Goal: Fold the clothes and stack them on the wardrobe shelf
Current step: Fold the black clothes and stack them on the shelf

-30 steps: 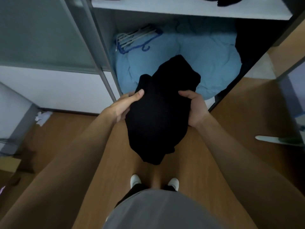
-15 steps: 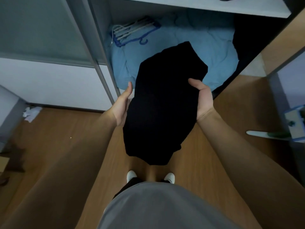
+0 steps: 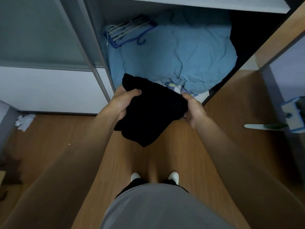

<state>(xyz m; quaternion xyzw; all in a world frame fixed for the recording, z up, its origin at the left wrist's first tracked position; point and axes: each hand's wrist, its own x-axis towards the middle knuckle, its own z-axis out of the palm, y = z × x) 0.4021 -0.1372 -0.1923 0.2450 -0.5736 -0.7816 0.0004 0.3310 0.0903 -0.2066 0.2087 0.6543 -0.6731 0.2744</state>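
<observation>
A black garment (image 3: 151, 111), folded into a compact bundle, hangs in the air between my two hands in front of the open wardrobe. My left hand (image 3: 124, 100) grips its left edge, thumb curled over the top. My right hand (image 3: 194, 109) holds the right edge, with its fingers hidden under the cloth. The white wardrobe shelf (image 3: 198, 3) runs along the top of the view, above the bundle.
A light blue duvet (image 3: 178, 52) fills the wardrobe floor, with blue and white hangers (image 3: 130, 32) at its back left. A grey door frame (image 3: 97, 63) stands to the left. White crumpled paper (image 3: 24, 121) lies on the wooden floor; a blue-and-white object (image 3: 293, 114) is at right.
The garment has been folded shorter, from a long hanging piece into a compact bundle, and both hands have come lower and closer around it.
</observation>
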